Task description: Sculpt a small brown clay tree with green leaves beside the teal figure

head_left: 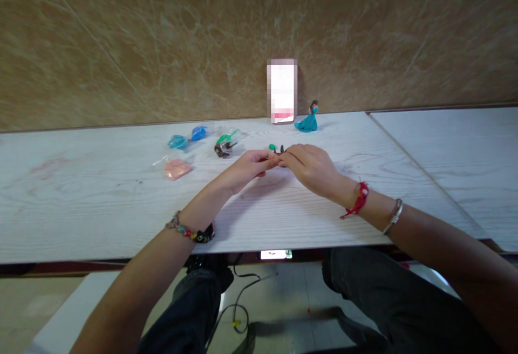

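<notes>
My left hand (254, 166) and my right hand (311, 166) meet above the white table, their fingertips pinched together on a small dark brown clay piece (282, 149). Only a few thin brown tips show past the fingers; the rest is hidden. Just behind the left fingertips is a small green clay blob (272, 147), and I cannot tell whether it touches the brown piece. Beyond the right hand stands a small figure in a teal dress (308, 121).
To the left lie bags of teal clay (178, 142), blue clay (198, 133) and peach clay (177, 169). Nearer my left hand are green clay in clear wrap (226, 138) and a brown lump (222, 149). A phone (282, 91) leans on the marbled wall (162, 35).
</notes>
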Demonstrator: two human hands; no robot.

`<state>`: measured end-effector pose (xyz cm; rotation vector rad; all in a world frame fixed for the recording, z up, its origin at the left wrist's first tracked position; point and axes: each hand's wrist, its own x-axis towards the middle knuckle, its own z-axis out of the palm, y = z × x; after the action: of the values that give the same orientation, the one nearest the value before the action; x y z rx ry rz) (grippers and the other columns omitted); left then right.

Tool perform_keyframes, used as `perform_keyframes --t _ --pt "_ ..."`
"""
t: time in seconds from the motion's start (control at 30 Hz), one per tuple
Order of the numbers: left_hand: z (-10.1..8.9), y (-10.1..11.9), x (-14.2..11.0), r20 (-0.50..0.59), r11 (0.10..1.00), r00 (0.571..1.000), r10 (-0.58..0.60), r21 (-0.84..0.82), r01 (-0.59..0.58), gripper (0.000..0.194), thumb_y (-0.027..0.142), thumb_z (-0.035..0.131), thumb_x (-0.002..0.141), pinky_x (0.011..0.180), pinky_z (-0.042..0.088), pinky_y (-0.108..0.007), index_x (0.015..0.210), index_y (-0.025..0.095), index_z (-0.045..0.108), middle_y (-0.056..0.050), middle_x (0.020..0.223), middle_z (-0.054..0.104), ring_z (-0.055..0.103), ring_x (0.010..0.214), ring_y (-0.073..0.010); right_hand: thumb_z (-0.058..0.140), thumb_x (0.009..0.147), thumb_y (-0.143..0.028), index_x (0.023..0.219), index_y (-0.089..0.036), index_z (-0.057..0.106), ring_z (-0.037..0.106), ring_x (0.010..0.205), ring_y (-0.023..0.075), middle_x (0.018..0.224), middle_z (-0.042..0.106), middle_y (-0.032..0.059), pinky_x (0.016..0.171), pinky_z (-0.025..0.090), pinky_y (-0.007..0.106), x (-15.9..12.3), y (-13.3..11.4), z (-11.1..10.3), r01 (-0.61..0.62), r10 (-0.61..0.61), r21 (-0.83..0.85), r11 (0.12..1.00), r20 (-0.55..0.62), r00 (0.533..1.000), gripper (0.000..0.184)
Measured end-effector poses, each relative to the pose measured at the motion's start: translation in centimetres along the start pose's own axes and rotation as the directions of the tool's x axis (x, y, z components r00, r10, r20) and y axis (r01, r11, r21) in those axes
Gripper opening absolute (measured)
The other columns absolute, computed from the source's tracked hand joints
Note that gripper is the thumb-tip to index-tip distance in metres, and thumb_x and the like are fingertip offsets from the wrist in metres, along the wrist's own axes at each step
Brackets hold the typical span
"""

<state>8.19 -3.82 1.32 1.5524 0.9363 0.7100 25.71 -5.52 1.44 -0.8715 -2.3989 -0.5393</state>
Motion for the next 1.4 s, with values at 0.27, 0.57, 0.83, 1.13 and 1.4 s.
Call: perform_keyframes --t 0.27,0.57,0.83,1.13,1.4 --pt "0.0 0.4 -0.1 0.027 0.992 0.991 0.129 -0.009 -0.128 0.02 0.034 0.06 0.069 0.053 0.026 -0.02 0.071 0.014 0.059 0.0 0.079 0.052 0.038 0.06 -0.0062 0.037 0.089 -0.024 0.083 -0.014 0.059 0.052 0.067 0.0123 0.077 0.061 0.006 0.059 0.039 0.025 -0.4 0.4 0.7 0.06 -0.022 0.196 0.979 -0.192 0.981 0.025" --pt "-3.9 0.8 -0.7 0.015 0.748 0.998 -0.055 0.663 0.031 0.017 0.032 0.052 0.071 0.055 0.034 -0.022 0.067 0.015 0.055 0.001 0.061 0.054 0.047 0.058 -0.0107 0.035 0.088 -0.043 0.069 -0.02 0.046 0.042 0.042 0.0044 0.052 0.045 -0.0056 0.042 0.035 0.02 0.2 1.8 -0.1 -0.137 0.611 0.825 0.548 -0.282 0.74 0.032" --pt "-5.0 0.6 -1.0 -0.051 0.646 0.99 -0.128 0.753 0.122 0.02 0.032 0.047 0.072 0.055 0.039 -0.022 0.082 0.017 0.056 -0.001 0.065 0.062 0.056 0.058 -0.0133 0.047 0.083 -0.036 0.09 -0.016 0.057 0.054 0.056 0.0068 0.072 0.06 0.0007 0.048 0.042 0.022 0.0 3.1 -0.8 -0.256 0.424 0.813 0.523 0.012 0.905 0.023" --pt "-3.8 -0.6 0.7 -0.041 0.457 0.99 0.137 0.889 -0.026 0.017 0.018 0.047 0.072 0.07 0.04 -0.027 0.075 0.014 0.063 -0.006 0.075 0.062 0.055 0.072 -0.0163 0.054 0.079 -0.021 0.077 -0.014 0.062 0.055 0.066 0.0116 0.073 0.063 0.003 0.062 0.039 0.024 -1.0 2.0 0.4 -0.161 -0.084 0.471 0.867 0.456 0.886 0.011" --pt "-3.6 -1.0 0.6 -0.102 0.561 0.981 0.165 0.828 -0.008 0.023 0.014 0.044 0.075 0.077 0.042 -0.028 0.087 0.014 0.064 -0.006 0.084 0.066 0.058 0.079 -0.0155 0.049 0.082 -0.014 0.089 -0.014 0.064 0.059 0.079 0.014 0.087 0.067 0.0059 0.071 0.041 0.026 -1.3 1.3 2.4 -0.106 -0.044 0.415 0.904 0.336 0.941 0.017"
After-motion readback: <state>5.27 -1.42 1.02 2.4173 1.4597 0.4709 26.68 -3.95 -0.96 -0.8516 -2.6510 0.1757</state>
